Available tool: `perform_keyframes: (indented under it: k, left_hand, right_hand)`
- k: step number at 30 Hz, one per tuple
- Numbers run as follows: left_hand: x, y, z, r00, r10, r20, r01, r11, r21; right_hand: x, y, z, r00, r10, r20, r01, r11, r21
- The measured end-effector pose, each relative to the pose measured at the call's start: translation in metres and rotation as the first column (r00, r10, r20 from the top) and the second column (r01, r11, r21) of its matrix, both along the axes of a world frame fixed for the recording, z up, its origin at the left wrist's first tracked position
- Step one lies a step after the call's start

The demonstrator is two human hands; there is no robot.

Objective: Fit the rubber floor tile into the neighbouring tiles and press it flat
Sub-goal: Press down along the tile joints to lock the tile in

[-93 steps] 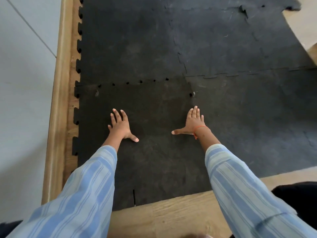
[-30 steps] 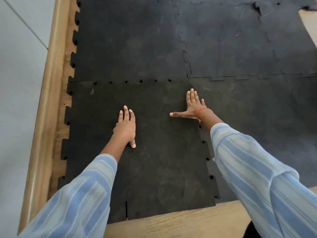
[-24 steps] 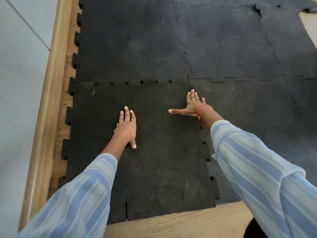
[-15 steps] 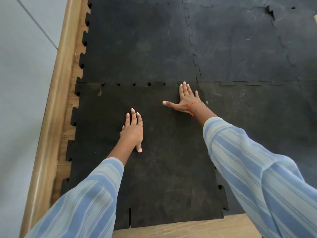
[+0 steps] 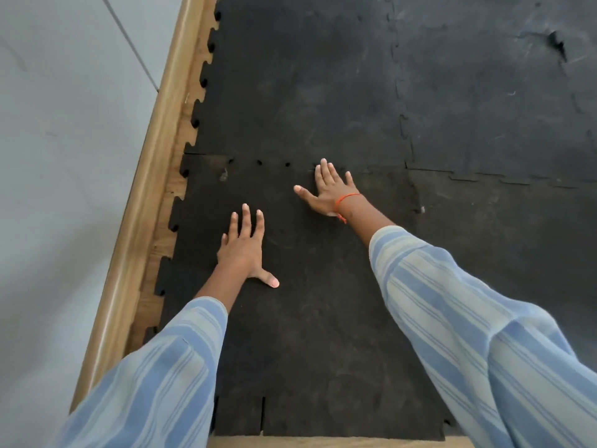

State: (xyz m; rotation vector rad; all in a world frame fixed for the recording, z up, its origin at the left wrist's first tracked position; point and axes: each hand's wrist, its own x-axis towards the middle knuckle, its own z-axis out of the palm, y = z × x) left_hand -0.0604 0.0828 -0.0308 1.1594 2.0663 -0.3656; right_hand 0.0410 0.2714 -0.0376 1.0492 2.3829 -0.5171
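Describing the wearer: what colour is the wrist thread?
Orange thread on the right hand, head view.

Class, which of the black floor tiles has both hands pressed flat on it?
The near-left tile, beside the wooden skirting. The left hand and right hand lie on it; the others are untouched.

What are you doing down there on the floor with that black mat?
A person in striped sleeves is laying a rubber tile into the black mats around it. Both hands are flat on it: the left hand near the middle, the right hand up at the far seam, where small gaps show the teeth aren't fully locked in.
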Motion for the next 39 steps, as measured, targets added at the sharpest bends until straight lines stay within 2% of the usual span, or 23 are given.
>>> perform_keyframes:
  k: [7,12,15,20,23,28,39]
  left_hand:
    - [0.001,0.0,0.0,1.0,-0.005,-0.005,0.005,1.0,0.016]
    - [-0.008,-0.004,-0.006,1.0,-0.008,0.027,0.006,0.998,0.059]
    - [-0.007,-0.004,-0.009,0.999,-0.028,0.035,0.026,0.998,0.054]
    - [-0.035,0.007,-0.001,0.993,-0.011,0.116,0.002,0.997,0.08]
    - [-0.065,0.018,0.004,0.998,0.031,0.05,-0.039,0.988,0.148]
    - [-0.112,0.038,0.003,0.996,0.053,-0.07,-0.048,0.997,0.067]
    - [-0.128,0.048,-0.005,0.999,0.018,-0.036,-0.017,1.0,0.01]
  right_hand:
    - [-0.006,-0.002,-0.001,0.998,0.002,0.056,-0.002,1.0,0.014]
    - [-0.06,-0.009,0.016,0.974,0.188,-0.125,-0.184,0.982,0.043]
    - [-0.068,-0.019,0.002,0.969,0.244,-0.048,-0.244,0.97,0.007]
    - [-0.069,-0.021,-0.004,0.978,0.21,0.016,-0.21,0.978,-0.015]
    - [-0.076,-0.023,0.005,0.983,0.18,0.045,-0.178,0.983,-0.052]
    - [-0.082,-0.032,0.006,0.967,0.229,0.116,-0.234,0.972,0.03]
    - [-0.088,-0.029,0.01,0.957,0.228,0.179,-0.218,0.973,-0.073]
